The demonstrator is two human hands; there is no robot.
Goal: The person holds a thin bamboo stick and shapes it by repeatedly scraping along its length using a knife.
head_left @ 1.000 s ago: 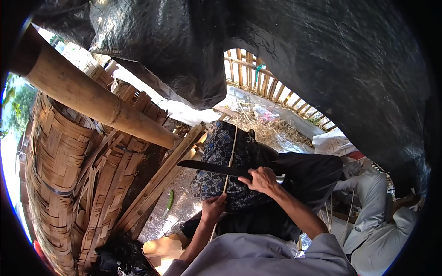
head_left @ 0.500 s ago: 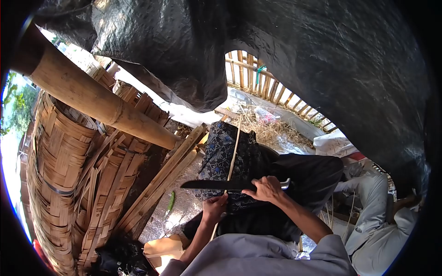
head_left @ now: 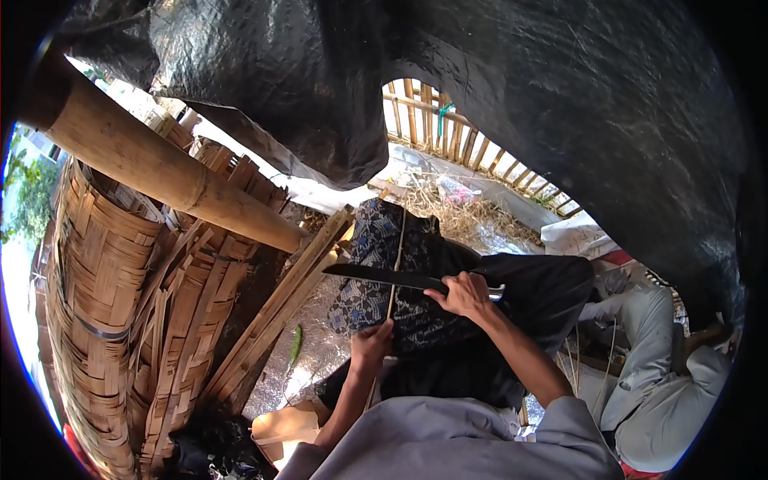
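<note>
My right hand is closed around the handle of a large dark-bladed knife, its blade pointing left across my lap. A thin bamboo strip runs lengthwise over the patterned cloth on my leg. My left hand pinches the strip below the blade, and its lower end passes back under my forearm toward my body. The blade crosses the strip above my left hand; whether the edge touches it I cannot tell.
Rolled woven bamboo panels stand on the left beside split bamboo lengths and a thick bamboo pole. Black plastic sheeting hangs overhead. A person in light trousers sits at the right. A green chili-like pod lies on the ground.
The knife has moved up along the strip, away from my left hand, and its blade now slants, tip higher. My left hand still grips the strip.
</note>
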